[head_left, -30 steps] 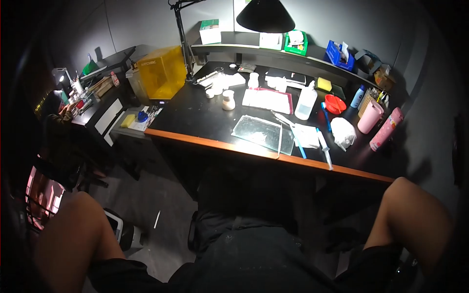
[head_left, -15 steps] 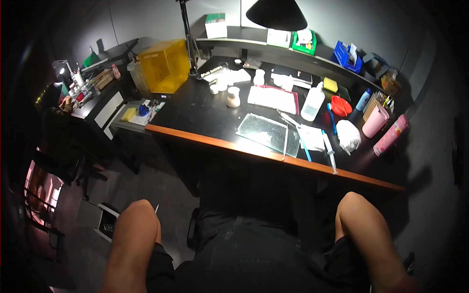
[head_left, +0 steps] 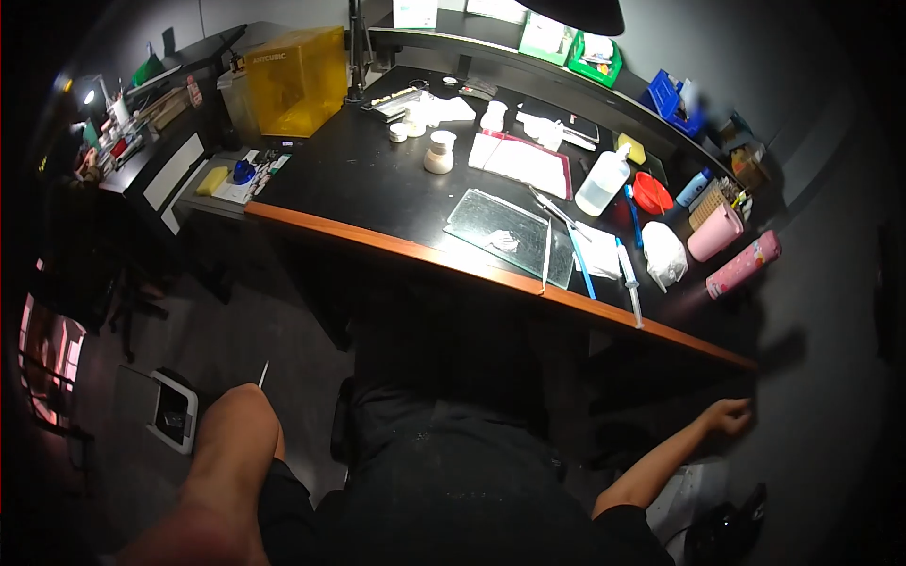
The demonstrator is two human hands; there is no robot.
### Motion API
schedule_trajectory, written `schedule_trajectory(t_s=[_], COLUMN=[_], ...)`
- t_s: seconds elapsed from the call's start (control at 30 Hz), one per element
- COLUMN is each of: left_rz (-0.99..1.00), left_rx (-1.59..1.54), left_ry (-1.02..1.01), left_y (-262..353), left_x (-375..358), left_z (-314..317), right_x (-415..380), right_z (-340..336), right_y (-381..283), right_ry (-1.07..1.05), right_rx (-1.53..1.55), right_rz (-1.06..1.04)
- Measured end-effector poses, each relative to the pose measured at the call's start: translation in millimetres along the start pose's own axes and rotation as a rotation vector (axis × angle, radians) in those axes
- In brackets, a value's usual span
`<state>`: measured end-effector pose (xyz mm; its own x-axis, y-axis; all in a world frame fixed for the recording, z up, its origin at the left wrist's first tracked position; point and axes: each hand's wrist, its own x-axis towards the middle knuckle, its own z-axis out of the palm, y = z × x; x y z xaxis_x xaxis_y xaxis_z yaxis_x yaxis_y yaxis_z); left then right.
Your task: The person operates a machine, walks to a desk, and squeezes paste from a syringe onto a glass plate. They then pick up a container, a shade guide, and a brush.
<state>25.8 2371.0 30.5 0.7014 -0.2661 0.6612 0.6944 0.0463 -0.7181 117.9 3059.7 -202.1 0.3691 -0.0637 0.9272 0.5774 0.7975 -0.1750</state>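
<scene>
Off the right end of the surface, your right hand is out at the end of a stretched forearm, below the corner. Its fingers look curled in, but you can't tell whether the tips meet or pinch something. Over on the other side your left elbow is bent, the forearm running back toward the lower edge in a blur; your left hand is out of view, so its state can't be told.

Nearest your right hand, up on the surface, is the patterned bottle, just beside the pink cup. Moving left along the front, we get the white bundle, then the syringe with its end at the wooden edge, then the blue stick beside the white sheet. Next comes the glass plate, flat near the front edge, carrying a white smear, with a thin tool across its right part.

Behind these, the clear bottle is left of the red bowl, and the red-edged cloth lies between that bottle and the small jar. The yellow box is past the left end. Far left, a co-worker's hand is at another desk, well apart from you.
</scene>
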Motion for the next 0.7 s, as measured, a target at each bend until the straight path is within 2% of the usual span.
schedule_trajectory(t_s=[0.03,0.07,0.1,0.17,0.23,0.33,0.47,0.53,0.6,0.7], left_rz=[-0.017,-0.021,-0.023,0.001,0.070,0.065,0.100,0.072,-0.003,-0.267], left_rx=[-0.054,-0.065,-0.081,-0.008,0.135,0.192,0.380,0.524,0.712,1.234], left_ry=[0.007,-0.006,-0.020,-0.018,0.001,-0.057,-0.141,-0.221,-0.207,-0.182], left_y=[3.0,2.0,2.7,7.4,2.5,-0.9,-27.3,-23.1,-19.9,-0.2], left_x=[-0.3,0.9,2.0,3.6,4.2,3.5,5.0,10.5,-7.1,-71.4], left_z=[-3.6,-4.9,-9.1,-8.9,-3.9,-8.8,-27.4,-61.6,-101.7,-177.7], right_x=[-68.5,-120.9,-168.6,-238.9,-272.9,-279.9,-277.9,-278.0,-279.2,-278.1], right_z=[-15.2,-43.4,-77.4,-158.7,-220.6,-256.9,-261.6,-266.8,-267.3,-272.3], right_y=[54.9,62.0,60.4,39.8,7.7,-16.7,-30.5,-35.7,-40.5,-46.3], right_ry=[-0.254,-0.570,-0.841,-1.330,-1.603,-1.705,-1.752,-1.760,-1.760,-1.780], right_rx=[-0.165,-0.443,-0.702,-1.018,-1.076,-1.029,-0.980,-0.968,-0.962,-0.947], right_rz=[0.134,0.415,0.543,0.642,0.672,0.699,0.784,0.804,0.809,0.835])
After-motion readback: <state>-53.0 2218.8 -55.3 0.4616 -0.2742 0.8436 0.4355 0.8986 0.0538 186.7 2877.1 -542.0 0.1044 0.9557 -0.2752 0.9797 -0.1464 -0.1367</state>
